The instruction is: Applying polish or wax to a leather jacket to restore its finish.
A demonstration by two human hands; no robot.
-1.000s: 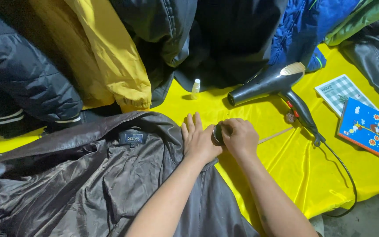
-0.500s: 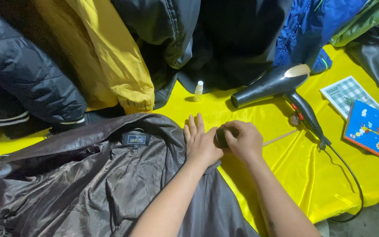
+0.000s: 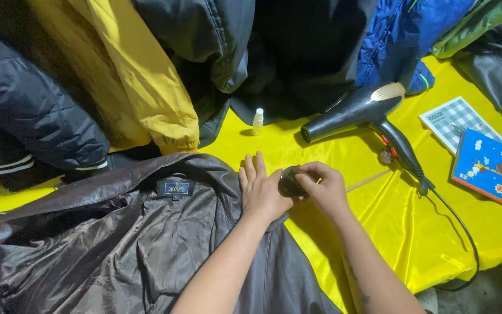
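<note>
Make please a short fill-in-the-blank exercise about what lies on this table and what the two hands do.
1. The left hand lies flat on the dark ____ jacket.
2. The right hand pinches a small ____ object.
3. The cloth covering the table is ____.
4. The black ____ lies beside the small white bottle.

Missing words: brown; dark; yellow; hair dryer

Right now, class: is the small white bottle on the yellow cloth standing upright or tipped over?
Upright. The small white bottle stands on its base on the yellow cloth, cap uppermost, beside the hanging jackets.
</note>
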